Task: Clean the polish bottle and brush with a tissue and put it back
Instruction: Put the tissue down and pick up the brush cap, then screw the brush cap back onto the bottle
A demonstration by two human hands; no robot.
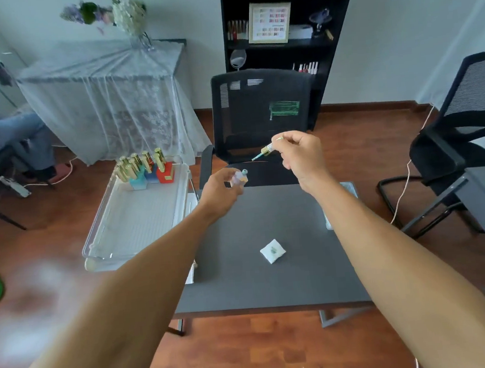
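Head view: the left hand (221, 190) grips one small open polish bottle (240, 179) above the dark matte table (243, 277); the right hand (302, 155) pinches its gold-capped brush (265, 152) just beside. One folded, stained tissue (273, 250) lies on the table. A clear plastic tray (139, 222) holds several gold-capped bottles (143, 167).

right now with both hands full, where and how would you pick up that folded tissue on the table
Pinch the tissue from straight above by its raised, puffed edges, thumb and finger on opposite sides. It lies flat and alone on the bare dark table, so nothing blocks a top approach. A greenish stain marks its middle, so the clean rim is probably the better hold. The right hand must first free itself of the brush.
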